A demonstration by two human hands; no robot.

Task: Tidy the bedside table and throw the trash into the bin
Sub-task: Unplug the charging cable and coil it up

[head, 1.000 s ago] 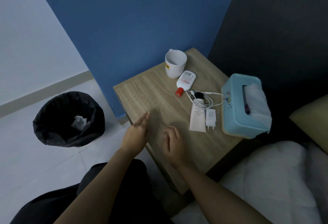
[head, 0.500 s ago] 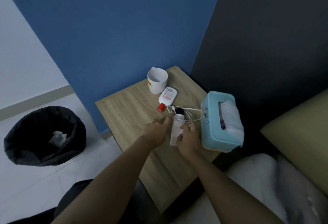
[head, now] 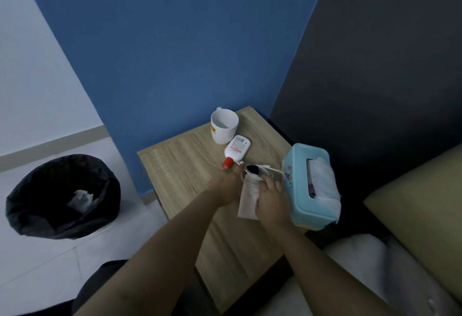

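Flanking the tube (head: 247, 198): left hand (head: 225, 187); right hand (head: 271, 202) just beside tissue box (head: 298, 158).

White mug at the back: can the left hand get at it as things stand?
Probably yes. The left hand lies beside the white tube, and bare table runs from it to the white mug; the red-capped bottle lies just right of that line.

Worn on the person's head, a single wide-angle camera looks forward and steeply down on the light wooden desk (head: 180, 165) from close above. Both forearms rise from the bottom edge to the left hand (head: 226, 187) and right hand (head: 271, 200) at mid-frame. The view spans the round black-lined bin (head: 25, 215) at left to the pale bed (head: 362, 265) at right.
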